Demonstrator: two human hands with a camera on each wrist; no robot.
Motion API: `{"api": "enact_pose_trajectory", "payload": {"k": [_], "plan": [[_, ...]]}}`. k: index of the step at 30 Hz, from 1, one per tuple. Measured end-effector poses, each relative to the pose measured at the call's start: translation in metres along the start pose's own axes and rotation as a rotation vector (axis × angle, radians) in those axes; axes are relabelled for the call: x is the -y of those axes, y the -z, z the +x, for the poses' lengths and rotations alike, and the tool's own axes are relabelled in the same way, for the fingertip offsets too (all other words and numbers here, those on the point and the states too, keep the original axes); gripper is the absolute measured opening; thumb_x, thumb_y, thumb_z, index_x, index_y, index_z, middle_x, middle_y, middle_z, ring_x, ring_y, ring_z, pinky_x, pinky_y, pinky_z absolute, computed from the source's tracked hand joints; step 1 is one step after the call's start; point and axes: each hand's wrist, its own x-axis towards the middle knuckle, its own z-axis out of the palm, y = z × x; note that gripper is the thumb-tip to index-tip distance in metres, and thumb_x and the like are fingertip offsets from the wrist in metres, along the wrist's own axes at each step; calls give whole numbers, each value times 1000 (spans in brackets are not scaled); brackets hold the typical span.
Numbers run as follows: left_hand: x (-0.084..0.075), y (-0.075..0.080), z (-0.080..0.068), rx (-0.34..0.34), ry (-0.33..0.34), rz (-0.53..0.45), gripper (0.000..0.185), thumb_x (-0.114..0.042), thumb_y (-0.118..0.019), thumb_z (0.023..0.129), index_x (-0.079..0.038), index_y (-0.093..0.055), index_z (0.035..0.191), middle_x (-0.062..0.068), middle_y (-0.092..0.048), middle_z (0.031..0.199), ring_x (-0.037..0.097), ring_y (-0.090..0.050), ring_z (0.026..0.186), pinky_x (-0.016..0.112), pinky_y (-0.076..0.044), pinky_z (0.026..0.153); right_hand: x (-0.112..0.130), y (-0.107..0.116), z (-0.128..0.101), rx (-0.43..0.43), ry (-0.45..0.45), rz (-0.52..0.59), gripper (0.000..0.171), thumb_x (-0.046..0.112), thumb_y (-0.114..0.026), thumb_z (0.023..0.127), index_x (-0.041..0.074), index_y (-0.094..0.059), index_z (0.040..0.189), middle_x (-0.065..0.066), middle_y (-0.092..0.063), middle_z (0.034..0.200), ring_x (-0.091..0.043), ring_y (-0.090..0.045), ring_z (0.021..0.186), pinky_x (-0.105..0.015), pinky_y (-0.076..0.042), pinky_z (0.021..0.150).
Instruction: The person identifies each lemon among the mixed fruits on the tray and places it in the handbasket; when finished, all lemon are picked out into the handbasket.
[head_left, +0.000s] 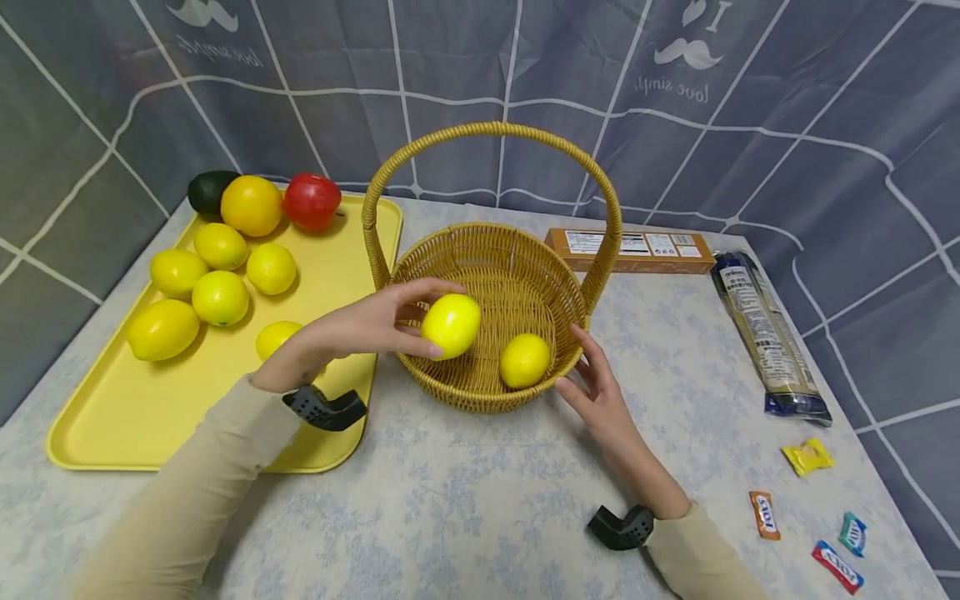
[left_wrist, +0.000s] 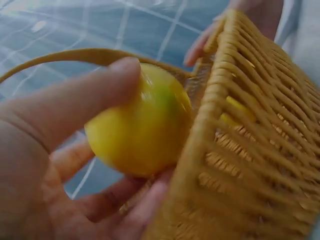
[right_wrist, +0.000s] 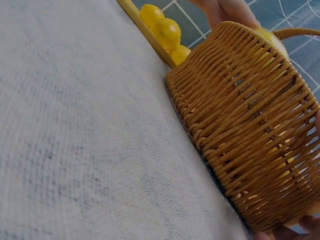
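Left hand (head_left: pixel 360 329): fingers curled round smooth oval lemon (head_left: pixel 451 325) over basket (head_left: pixel 491 250) rim | right hand (head_left: pixel 600 387): fingers straight, touching woven wicker wall | second lemon (head_left: pixel 525 360) inside

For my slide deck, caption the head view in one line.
Left hand holds a lemon over the wicker basket; right hand touches its rim.

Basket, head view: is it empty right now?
No, one lemon already lies inside the basket, while the left hand holds a second lemon over its rim.
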Motion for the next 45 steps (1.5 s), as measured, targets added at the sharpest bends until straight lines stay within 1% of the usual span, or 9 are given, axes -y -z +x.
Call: {"api": "enact_pose_trajectory", "payload": {"k": [6,13,20,27,30,34,37,41,45], "plan": [[-1,-13,38,53,65,207,67,-12,-75,80,-8,-42,138,11,-48,128,26,-45,114,40,-40,93,-1,-1,0,5,3,-5,65,0,-51,95,16,-19,150,1,-10,153,-28,-19,136,-51,-28,102],[4,-24,72,-11,203,195,70,-14,-74,81,-10,-39,141,12,-45,129,26,-45,113,36,-43,89,-1,0,0,-12,-1,-11,64,1,-51,95,16,-20,150,0,-11,153,-31,-18,136,-56,-24,102],[12,-39,80,-56,231,333,69,-18,-75,82,-6,-40,140,16,-49,130,27,-49,114,34,-44,89,0,0,-1,-21,-15,-13,65,2,-52,95,17,-20,150,0,-10,153,-30,-18,136,-54,-26,102],[11,-47,81,-112,301,181,56,1,-63,87,2,-41,138,22,-58,118,24,-64,92,31,-53,73,0,-1,-1,-17,-8,1,65,1,-53,95,17,-21,150,0,-11,153,-30,-18,136,-54,-28,101],[11,-45,78,-83,284,191,54,1,-61,89,3,-39,139,22,-57,121,25,-61,100,31,-52,77,0,-1,-1,-19,-7,-1,65,2,-53,95,17,-21,150,-1,-11,153,-31,-19,136,-55,-27,101],[4,-37,60,-70,178,281,53,-5,-58,92,3,-37,140,21,-53,127,29,-53,113,33,-46,88,-2,-2,-1,-15,-3,-10,65,0,-52,94,16,-21,150,-2,-11,153,-33,-19,136,-56,-26,101],[-11,-27,33,-123,43,296,48,-5,-57,93,4,-42,137,21,-52,128,31,-53,114,36,-44,92,-3,-3,-1,-10,3,-15,65,0,-52,95,16,-21,150,-1,-11,153,-32,-19,136,-57,-25,101],[-26,-4,-20,-173,-71,221,42,-3,-56,93,3,-48,134,16,-54,126,28,-54,112,35,-44,92,-2,-1,0,-10,11,-24,64,1,-51,95,17,-21,150,0,-11,153,-31,-18,136,-56,-25,101],[-21,27,-82,-233,-31,109,40,-4,-53,95,-3,-48,135,9,-56,126,20,-53,113,26,-44,90,-1,0,0,-12,1,-23,64,0,-50,96,17,-21,150,0,-11,153,-30,-18,136,-56,-24,102]]}}
